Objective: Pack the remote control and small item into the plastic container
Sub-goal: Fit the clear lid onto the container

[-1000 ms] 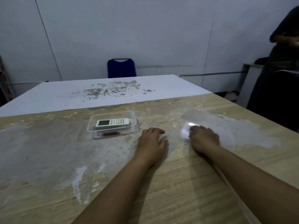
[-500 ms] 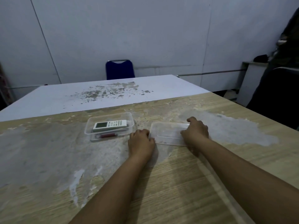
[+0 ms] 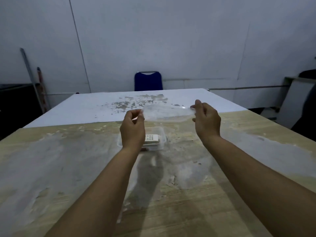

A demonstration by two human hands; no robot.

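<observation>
A clear plastic lid point(image 3: 168, 111) hangs in the air above the table, held at both ends. My left hand point(image 3: 133, 129) pinches its left edge and my right hand point(image 3: 206, 119) grips its right edge. Below and between my hands, a clear plastic container point(image 3: 162, 135) stands on the wooden table point(image 3: 68, 168). The white remote control point(image 3: 152, 138) lies inside it, partly hidden behind my left wrist. A sliver of the small reddish item point(image 3: 144, 149) shows at the container's near side, by my left forearm.
Behind the wooden table lies a white tabletop point(image 3: 95, 108) with worn patches. A blue chair point(image 3: 148, 81) stands at its far side against the wall. A dark cabinet point(image 3: 18, 100) is at the left, and boards and dark shapes are at the right edge.
The lid lay on the table under both hands; now both hands hold it up in the air over the container. The view has shifted so the container sits centred.
</observation>
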